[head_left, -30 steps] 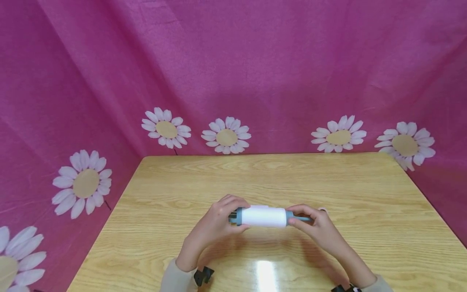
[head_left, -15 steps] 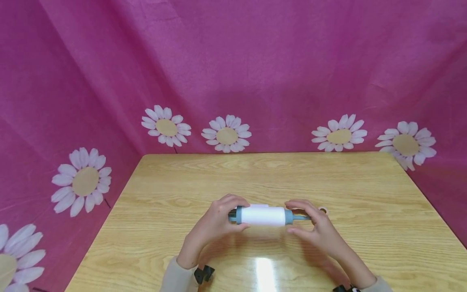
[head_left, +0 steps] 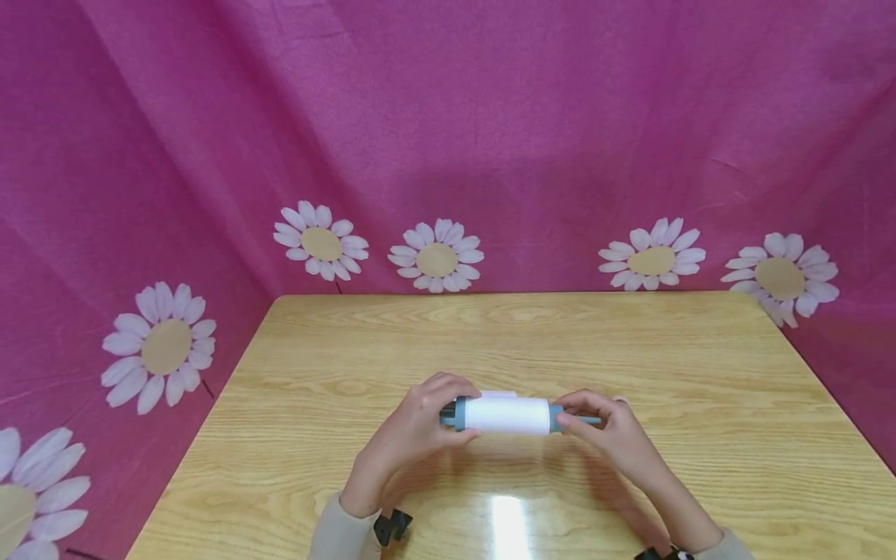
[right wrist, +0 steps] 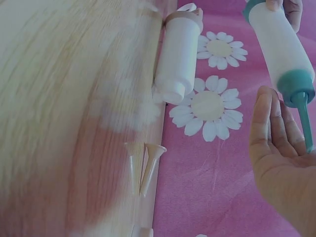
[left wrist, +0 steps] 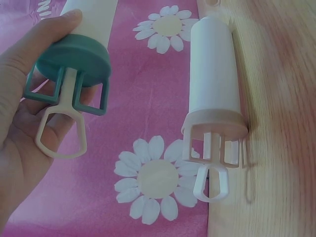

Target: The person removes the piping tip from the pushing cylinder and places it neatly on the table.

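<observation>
A white icing syringe (head_left: 507, 416) with teal end caps is held level above the table between both hands. My left hand (head_left: 418, 420) grips its handle end, fingers and thumb around the teal collar (left wrist: 76, 57); a cream plunger ring (left wrist: 61, 133) sticks out there. At the other end my right hand (head_left: 619, 439) pinches the teal nozzle cap (head_left: 556, 418), and the thin teal nozzle (right wrist: 304, 121) points toward its palm. Behind it, a second white syringe (left wrist: 212, 69) with a beige cap (left wrist: 216, 123) lies on the table, mostly hidden in the head view.
A loose beige nozzle (right wrist: 152, 168) stands on the wooden table (head_left: 315, 373) beyond my right hand. Pink cloth (head_left: 490, 117) printed with daisies hangs around the table's far and side edges.
Half a second ago my right fingers were spread off the nozzle cap; now they have closed on it again. The left hand keeps its grip, and the syringe hardly shifts.
</observation>
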A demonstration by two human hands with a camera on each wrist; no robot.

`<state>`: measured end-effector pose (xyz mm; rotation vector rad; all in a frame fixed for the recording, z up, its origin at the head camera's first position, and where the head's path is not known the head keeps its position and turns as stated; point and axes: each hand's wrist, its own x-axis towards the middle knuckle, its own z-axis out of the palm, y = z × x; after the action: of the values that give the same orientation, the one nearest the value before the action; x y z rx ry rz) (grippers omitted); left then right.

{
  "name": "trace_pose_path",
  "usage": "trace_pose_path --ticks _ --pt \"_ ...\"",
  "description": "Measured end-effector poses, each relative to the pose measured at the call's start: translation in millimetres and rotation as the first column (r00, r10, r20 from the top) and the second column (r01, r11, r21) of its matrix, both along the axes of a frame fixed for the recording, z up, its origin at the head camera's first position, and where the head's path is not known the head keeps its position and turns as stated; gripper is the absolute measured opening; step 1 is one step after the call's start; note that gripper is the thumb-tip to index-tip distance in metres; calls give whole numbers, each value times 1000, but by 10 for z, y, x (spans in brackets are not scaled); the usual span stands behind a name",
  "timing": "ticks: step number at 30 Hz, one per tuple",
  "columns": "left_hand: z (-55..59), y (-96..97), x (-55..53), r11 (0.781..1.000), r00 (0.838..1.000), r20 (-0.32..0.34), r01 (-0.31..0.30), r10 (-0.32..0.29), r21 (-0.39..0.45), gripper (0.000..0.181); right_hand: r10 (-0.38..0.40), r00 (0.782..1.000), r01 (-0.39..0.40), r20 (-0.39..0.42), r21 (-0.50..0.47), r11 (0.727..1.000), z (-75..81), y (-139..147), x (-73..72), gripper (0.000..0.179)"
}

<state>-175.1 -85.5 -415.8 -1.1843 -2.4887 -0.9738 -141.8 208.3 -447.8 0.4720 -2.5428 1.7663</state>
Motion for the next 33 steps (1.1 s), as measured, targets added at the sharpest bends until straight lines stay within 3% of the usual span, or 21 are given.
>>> trace_pose_path --ticks 3,7,13,16,18,21,25,33 --pt "-5 -2 2 1000 1000 2 3 -3 4 40 1 1000 -1 -17 -8 1000 -12 1 9 19" --pt "-19 -8 -1 1000 1000 -2 6 -6 13 40 0 995 0 -102 -8 1000 -36 -8 20 25" --pt "-41 -9 -2 1000 1000 -20 8 -7 30 40 30 960 -45 -280 -50 998 -80 -24 21 40" --pt "-44 -7 -3 999 1000 -22 10 -9 40 40 38 953 -68 -300 -91 994 -89 -26 29 46" --pt "-44 -16 -4 999 1000 -17 6 -5 45 40 32 969 -62 -245 -117 991 -78 -30 40 43" --pt "-34 -24 2 999 1000 -13 -2 2 46 41 -10 995 -2 -94 -117 993 -48 -27 73 30" --pt "-26 -38 5 999 1000 -19 -2 2 41 41 -27 997 34 79 -88 996 -4 -26 85 31" --pt "-27 -47 14 1000 1000 13 18 -19 18 41 18 993 -12 115 -55 998 -12 -29 71 25"
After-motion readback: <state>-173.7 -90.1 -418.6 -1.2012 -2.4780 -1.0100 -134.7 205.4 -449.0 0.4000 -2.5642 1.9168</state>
